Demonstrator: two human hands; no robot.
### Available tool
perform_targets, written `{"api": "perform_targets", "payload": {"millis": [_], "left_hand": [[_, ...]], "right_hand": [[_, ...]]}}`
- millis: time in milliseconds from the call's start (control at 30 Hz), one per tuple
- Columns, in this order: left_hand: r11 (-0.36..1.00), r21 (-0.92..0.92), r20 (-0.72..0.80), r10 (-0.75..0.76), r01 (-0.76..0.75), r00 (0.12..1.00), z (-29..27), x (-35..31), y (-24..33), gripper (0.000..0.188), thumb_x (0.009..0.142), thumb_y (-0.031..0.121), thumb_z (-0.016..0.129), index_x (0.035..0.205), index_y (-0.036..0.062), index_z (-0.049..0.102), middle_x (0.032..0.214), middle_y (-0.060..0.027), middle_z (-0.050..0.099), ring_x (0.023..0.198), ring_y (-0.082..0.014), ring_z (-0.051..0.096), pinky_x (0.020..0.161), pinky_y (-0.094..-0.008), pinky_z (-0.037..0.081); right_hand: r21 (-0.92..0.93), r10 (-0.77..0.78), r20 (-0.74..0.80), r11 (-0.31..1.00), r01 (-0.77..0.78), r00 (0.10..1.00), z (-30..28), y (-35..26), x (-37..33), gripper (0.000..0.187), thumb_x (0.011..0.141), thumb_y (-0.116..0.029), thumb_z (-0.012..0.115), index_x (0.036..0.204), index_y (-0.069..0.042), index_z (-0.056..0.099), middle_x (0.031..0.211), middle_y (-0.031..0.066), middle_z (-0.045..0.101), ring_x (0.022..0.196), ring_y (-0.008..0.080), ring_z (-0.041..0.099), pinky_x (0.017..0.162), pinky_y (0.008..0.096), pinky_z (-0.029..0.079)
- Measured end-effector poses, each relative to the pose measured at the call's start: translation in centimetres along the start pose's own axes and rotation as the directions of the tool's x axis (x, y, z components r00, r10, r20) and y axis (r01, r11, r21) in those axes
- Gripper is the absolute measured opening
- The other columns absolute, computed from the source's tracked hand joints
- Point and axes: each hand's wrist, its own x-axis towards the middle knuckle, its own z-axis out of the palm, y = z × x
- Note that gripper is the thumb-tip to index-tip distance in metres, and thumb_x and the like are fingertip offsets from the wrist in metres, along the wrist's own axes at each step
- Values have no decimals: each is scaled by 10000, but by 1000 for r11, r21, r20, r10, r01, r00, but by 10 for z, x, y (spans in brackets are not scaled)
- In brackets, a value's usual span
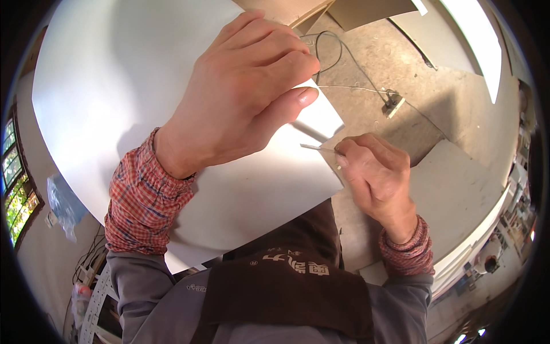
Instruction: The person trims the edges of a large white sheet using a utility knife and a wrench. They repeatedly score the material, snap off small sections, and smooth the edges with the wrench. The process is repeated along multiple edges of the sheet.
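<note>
A large white panel [240,195] lies in front of me, its right edge running beneath my left hand. My left hand [240,92] is at that edge with fingers curled and thumb bent in; whatever they grip is hidden. A dark slot or strip [310,131] shows on the panel just below the left thumb. My right hand [378,175] is closed around a thin, flat metal blade [312,147]. The blade points left over the panel's right edge, close to the strip; its handle end is hidden in the fingers.
A power strip [394,106] with cables lies on the concrete floor [366,69] beyond the panel. Grey boards [458,178] are at right, and a brown box-like piece [366,11] stands at the top. A plastic bag [64,200] hangs at left near a window [17,172].
</note>
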Motion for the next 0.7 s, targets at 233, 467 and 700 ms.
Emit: {"api": "perform_targets", "payload": {"millis": [233, 467, 700], "left_hand": [[996, 72, 30, 44, -46, 999, -5, 6, 0, 231, 943, 117, 620, 1094, -39, 698, 1098, -173, 699, 1099, -374, 655, 1052, -518, 464], [985, 81, -118, 159, -150, 980, -2, 3, -2, 260, 912, 157, 657, 1096, -21, 700, 1098, -173, 691, 1048, -400, 658, 932, -508, 533], [955, 225, -54, 209, -192, 976, 5, -30, 29, 305, 673, 114, 777, 941, 15, 672, 1018, -128, 646, 929, -329, 641, 784, -493, 581]], "right_hand": [[97, 132, -21, 987, -129, 991, 0, -1, -4, 177, 821, 33, 705, 986, -31, 688, 757, 100, 612, 633, 285, 635, 574, 388, 519], [-393, -39, 27, 918, 46, 999, -7, -20, 7, 324, 674, -47, 718, 998, -35, 708, 896, 50, 659, 744, 229, 657, 590, 342, 516], [-485, -145, -7, 866, 124, 989, 1, -16, 4, 377, 640, -74, 738, 1016, -43, 718, 927, 40, 652, 780, 202, 660, 585, 313, 512]]}}
